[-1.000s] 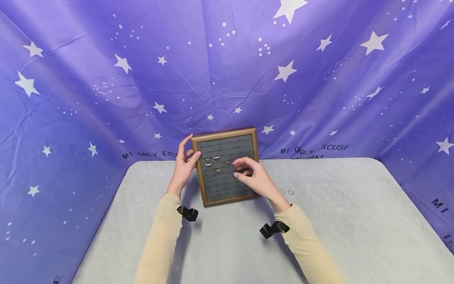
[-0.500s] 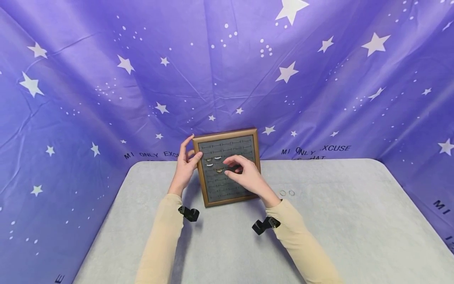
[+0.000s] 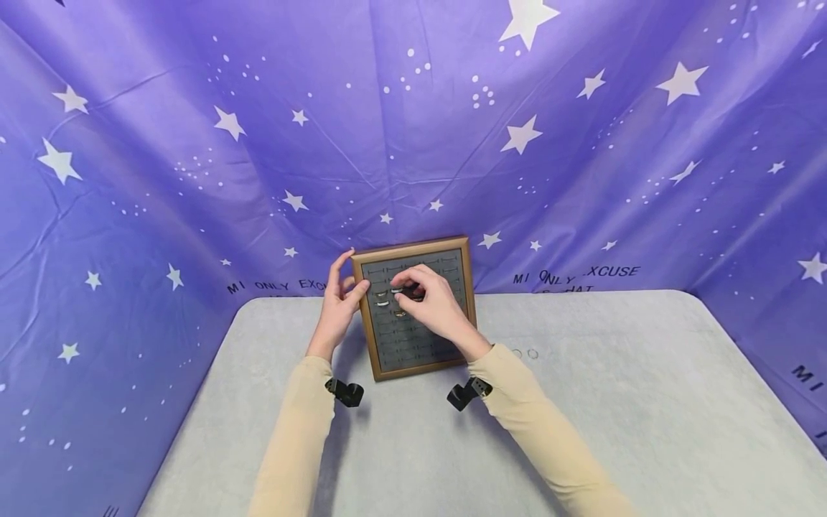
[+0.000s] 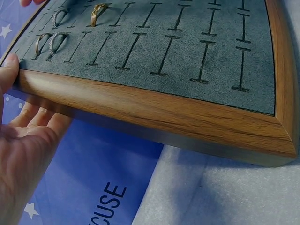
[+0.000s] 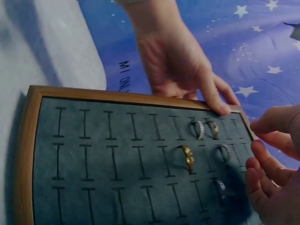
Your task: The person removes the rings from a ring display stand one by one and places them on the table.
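Observation:
A ring display tray (image 3: 436, 352) with a wooden frame and dark grey slotted lining stands tilted up on the table. My left hand (image 3: 336, 307) holds its left edge, thumb on the front and fingers behind. In the right wrist view, a gold ring (image 5: 189, 158), a dull gold-toned ring (image 5: 214, 129) and several silver rings, one sparkling (image 5: 200, 130), sit in the slots. My right hand (image 3: 431, 301) hovers over the tray's face, thumb and forefinger apart beside a silver ring (image 5: 226, 153). I see nothing between those fingertips.
Two loose rings (image 3: 533, 354) lie on the pale grey table (image 3: 614, 402), right of the tray. A purple star-printed curtain (image 3: 388, 129) hangs behind the table and along both sides.
My right hand has moved left across the tray, from its right part to the silver ring in the upper left. My left hand keeps its hold on the frame.

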{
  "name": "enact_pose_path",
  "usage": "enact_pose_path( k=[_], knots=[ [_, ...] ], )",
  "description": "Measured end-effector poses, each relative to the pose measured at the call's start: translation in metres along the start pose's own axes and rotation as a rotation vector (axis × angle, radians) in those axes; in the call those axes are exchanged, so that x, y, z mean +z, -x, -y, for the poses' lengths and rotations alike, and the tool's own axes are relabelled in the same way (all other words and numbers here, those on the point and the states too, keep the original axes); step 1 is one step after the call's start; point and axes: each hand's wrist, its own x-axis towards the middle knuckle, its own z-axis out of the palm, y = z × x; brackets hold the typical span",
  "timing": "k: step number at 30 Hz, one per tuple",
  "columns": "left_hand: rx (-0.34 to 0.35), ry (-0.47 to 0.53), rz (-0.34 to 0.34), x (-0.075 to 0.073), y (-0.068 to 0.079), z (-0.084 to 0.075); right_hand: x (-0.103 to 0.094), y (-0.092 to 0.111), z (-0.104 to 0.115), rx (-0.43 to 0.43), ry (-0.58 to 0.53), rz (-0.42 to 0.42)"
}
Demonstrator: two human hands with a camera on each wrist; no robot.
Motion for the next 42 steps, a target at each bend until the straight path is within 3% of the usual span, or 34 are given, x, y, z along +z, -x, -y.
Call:
enact_pose_path(
  k=[11, 18, 23, 30, 42],
  knots=[
    [-0.027, 0.012, 0.013, -0.001, 0.000, -0.002, 0.016, -0.002, -0.007, -0.015, 0.098, 0.028],
    [-0.035, -0.010, 0.029, 0.006, 0.008, -0.027, 0.023, -0.002, -0.007, -0.018, 0.199, 0.034],
    [-0.039, -0.011, 0.026, 0.006, 0.008, -0.027, 0.027, -0.001, -0.007, -0.036, 0.249, 0.015],
    [-0.040, -0.011, 0.027, 0.006, 0.008, -0.025, 0.031, 0.000, -0.002, 0.004, 0.321, 0.001],
    [-0.032, -0.029, 0.029, 0.006, 0.009, -0.025, 0.029, 0.000, -0.002, 0.028, 0.252, 0.031]
  ],
)
